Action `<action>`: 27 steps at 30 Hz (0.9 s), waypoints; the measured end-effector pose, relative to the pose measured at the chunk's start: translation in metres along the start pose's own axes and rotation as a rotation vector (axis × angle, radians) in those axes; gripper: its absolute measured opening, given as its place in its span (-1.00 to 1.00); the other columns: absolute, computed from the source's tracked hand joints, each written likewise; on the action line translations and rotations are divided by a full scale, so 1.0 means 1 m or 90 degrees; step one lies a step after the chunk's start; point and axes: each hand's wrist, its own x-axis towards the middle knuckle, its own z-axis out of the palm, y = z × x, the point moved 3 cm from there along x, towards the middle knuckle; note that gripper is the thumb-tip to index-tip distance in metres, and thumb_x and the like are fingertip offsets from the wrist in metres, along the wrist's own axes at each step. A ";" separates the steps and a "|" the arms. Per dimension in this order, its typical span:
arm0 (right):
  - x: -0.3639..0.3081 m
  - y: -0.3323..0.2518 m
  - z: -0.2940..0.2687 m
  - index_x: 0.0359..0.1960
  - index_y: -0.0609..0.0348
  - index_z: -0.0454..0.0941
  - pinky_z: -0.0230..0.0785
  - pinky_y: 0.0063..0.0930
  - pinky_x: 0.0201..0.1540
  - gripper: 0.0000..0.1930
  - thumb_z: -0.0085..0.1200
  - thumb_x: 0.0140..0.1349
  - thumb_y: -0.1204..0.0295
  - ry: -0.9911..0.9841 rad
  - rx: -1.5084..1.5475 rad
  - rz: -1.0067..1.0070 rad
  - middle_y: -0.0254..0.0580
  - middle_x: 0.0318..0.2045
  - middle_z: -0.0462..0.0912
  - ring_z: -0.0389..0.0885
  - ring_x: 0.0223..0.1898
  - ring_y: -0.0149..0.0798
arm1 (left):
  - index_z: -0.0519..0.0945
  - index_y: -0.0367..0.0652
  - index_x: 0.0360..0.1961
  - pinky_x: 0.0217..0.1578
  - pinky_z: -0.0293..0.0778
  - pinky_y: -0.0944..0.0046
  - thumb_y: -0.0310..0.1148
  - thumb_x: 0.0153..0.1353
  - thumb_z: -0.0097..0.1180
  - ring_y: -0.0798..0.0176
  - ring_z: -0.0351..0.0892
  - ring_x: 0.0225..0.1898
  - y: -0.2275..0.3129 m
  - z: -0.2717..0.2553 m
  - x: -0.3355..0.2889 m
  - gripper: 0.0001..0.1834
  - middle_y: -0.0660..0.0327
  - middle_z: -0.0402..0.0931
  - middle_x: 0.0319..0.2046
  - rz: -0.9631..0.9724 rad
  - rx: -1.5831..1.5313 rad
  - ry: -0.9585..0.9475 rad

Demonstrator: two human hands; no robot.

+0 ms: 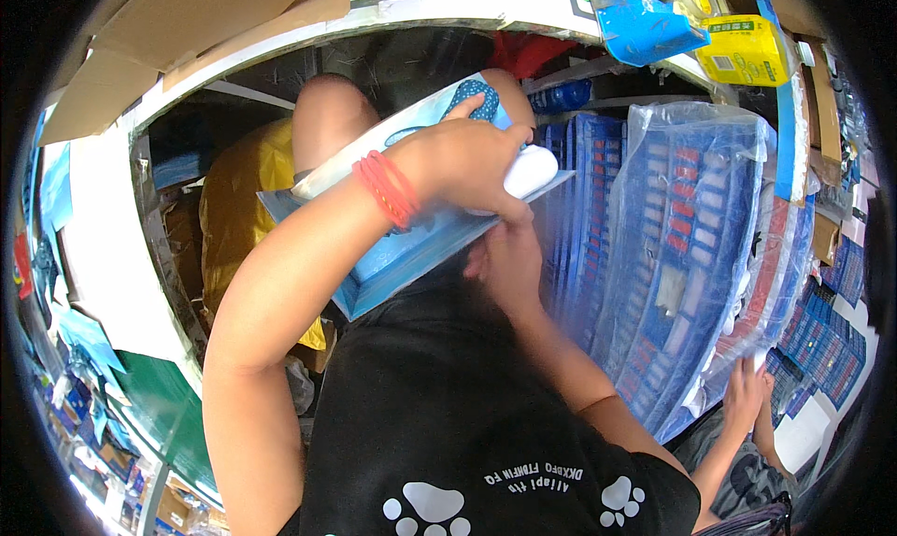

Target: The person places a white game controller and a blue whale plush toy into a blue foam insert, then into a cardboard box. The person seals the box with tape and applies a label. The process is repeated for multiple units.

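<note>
On my lap rests a light-blue printed package (397,246), tilted, its near side a folded blue edge. My left hand (458,162), with red cords at the wrist, reaches across it from the left. Its fingers are bent around a smooth white rounded object (531,172) whose kind I cannot make out. Beneath the fingertips is a dark-blue dotted patch (474,99) on the pale upper panel. My right hand (509,260) is closed at the package's near right edge, fingers partly behind it and slightly blurred. Part of the white object is hidden by the left hand.
Plastic-wrapped stacks of blue packages (673,237) stand close on the right. A white tabletop (93,246) curves around the front and left. A yellow bag (238,209) lies under it. Yellow packs (743,52) sit at upper right. Another person's hands (747,391) work at lower right.
</note>
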 end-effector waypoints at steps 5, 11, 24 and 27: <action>-0.005 0.003 0.011 -0.19 0.21 0.39 0.29 -0.55 -0.71 -0.38 -0.31 0.50 -0.21 -0.005 0.229 0.159 -0.16 -0.59 0.54 0.57 -0.68 -0.26 | 0.39 -0.13 0.35 0.46 -0.20 -0.32 0.36 0.21 0.08 0.02 0.41 0.34 0.000 0.006 0.002 -0.10 -0.03 0.38 0.33 0.010 0.016 -0.004; -0.005 0.013 0.011 -0.16 0.18 0.38 0.29 -0.50 -0.74 -0.49 -0.29 0.55 -0.09 -0.006 0.251 0.112 -0.18 -0.58 0.48 0.56 -0.67 -0.28 | 0.42 -0.23 0.30 0.43 -0.02 -0.25 0.34 0.06 0.22 -0.22 0.37 0.31 -0.006 0.015 0.008 -0.02 -0.21 0.41 0.23 0.011 -0.042 0.068; 0.009 0.039 -0.003 -0.05 0.09 0.35 0.31 -0.51 -0.66 -0.67 -0.20 0.56 0.08 -0.200 0.566 0.244 -0.17 -0.49 0.51 0.47 -0.66 -0.28 | 0.30 -0.34 0.31 0.47 -0.24 -0.25 0.42 -0.05 0.28 -0.20 0.63 0.05 -0.006 0.012 0.005 0.16 -0.22 0.67 -0.19 0.045 -0.064 0.113; -0.005 0.012 0.001 0.01 0.12 0.31 0.37 -0.57 -0.60 -0.64 -0.20 0.57 0.05 -0.128 0.303 0.032 -0.12 -0.42 0.58 0.62 -0.57 -0.26 | 0.29 -0.34 0.31 0.48 -0.31 -0.23 0.40 -0.04 0.28 -0.20 0.63 0.04 -0.006 0.010 0.005 0.15 -0.20 0.68 -0.22 0.035 -0.065 0.099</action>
